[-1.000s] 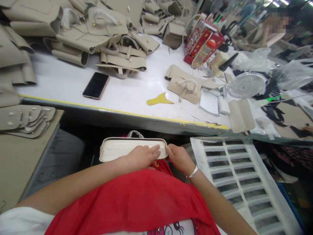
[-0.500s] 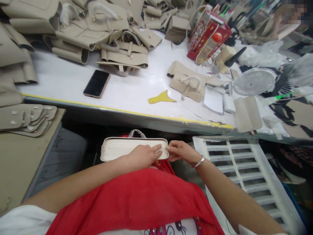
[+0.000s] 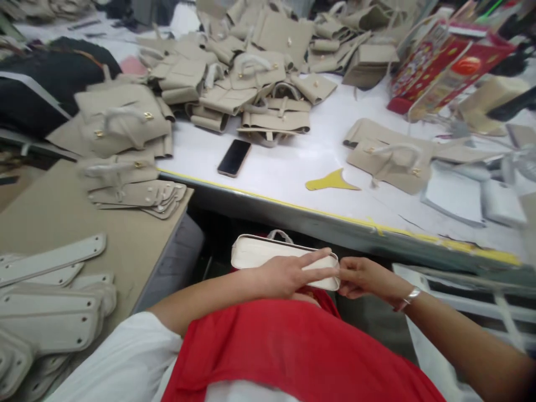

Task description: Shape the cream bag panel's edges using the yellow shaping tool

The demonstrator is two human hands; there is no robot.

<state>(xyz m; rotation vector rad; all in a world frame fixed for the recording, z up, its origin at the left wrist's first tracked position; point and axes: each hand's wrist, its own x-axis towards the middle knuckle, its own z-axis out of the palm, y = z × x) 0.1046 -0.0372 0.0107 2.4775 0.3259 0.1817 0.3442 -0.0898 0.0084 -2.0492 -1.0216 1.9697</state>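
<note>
A small handbag (image 3: 255, 254) rests at my lap, its long off-white panel facing up inside a dark-edged rim. A loop handle in clear wrap stands at its far side. Across the panel lies my left hand (image 3: 287, 273), open, with two fingers stretched apart toward the right end. My right hand (image 3: 362, 276) is closed in a pinch on the bag's right end, close to the left fingertips. What the right fingertips hold besides the bag's edge is too small to make out.
The white table (image 3: 285, 184) ahead holds a phone (image 3: 234, 158), a yellow template (image 3: 333, 180), a beige bag piece (image 3: 389, 156) and a red box (image 3: 444, 72). Beige bag parts (image 3: 263, 72) pile up behind. Strap pieces (image 3: 50, 312) lie on the left board. A slatted white rack (image 3: 460, 301) stands right.
The view has swung left, so everything sits further right and the left board shows more. My left fingers are spread wider on the panel. My right hand stays at the bag's right end.
</note>
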